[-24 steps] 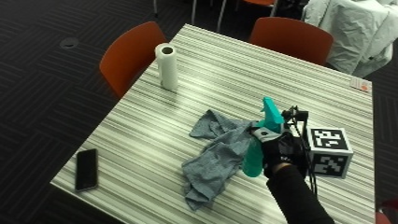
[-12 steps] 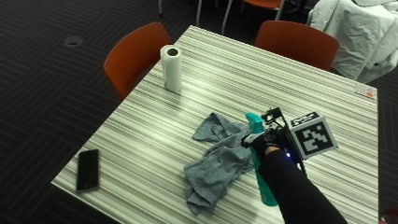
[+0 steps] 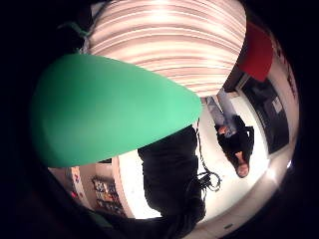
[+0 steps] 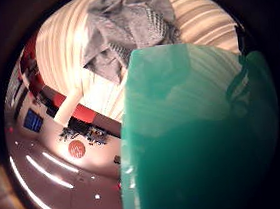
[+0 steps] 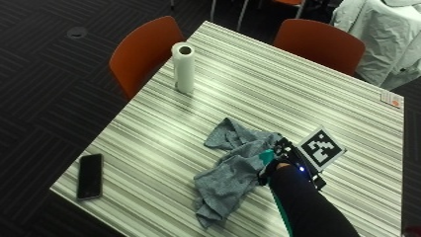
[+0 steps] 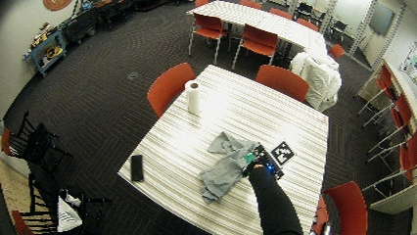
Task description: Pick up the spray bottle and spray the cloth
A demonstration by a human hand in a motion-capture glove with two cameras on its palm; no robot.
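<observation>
Gloved in black, the right hand [image 5: 281,165] was curled around the teal spray bottle [image 5: 266,158], holding it just above the desk [image 5: 263,84] at the right edge of the grey cloth [image 5: 233,170]. From the outside view only a small patch of the bottle showed between the glove and the cloth, while a teal strip ran down beside the dark sleeve [image 5: 306,207] toward the near edge of the desk. The bottle's body filled much of both palm views, green [image 3: 109,117] in the one beside the little finger and teal [image 4: 199,138] in the one beside the thumb, so it sat close against the palm. In the thumb-side view the crumpled cloth [image 4: 127,28] lay just beyond the bottle on the striped surface.

The cloth was spread in a rumpled band from the middle of the desk toward its near edge, bunched highest next to the hand. A white paper towel roll [image 5: 184,67] stood upright near the far left edge, well apart from the cloth. A black phone [image 5: 89,176] lay flat at the near left corner. Two orange chairs, one [image 5: 143,54] on the left side and one [image 5: 319,44] at the far side, were pushed up to the desk.
</observation>
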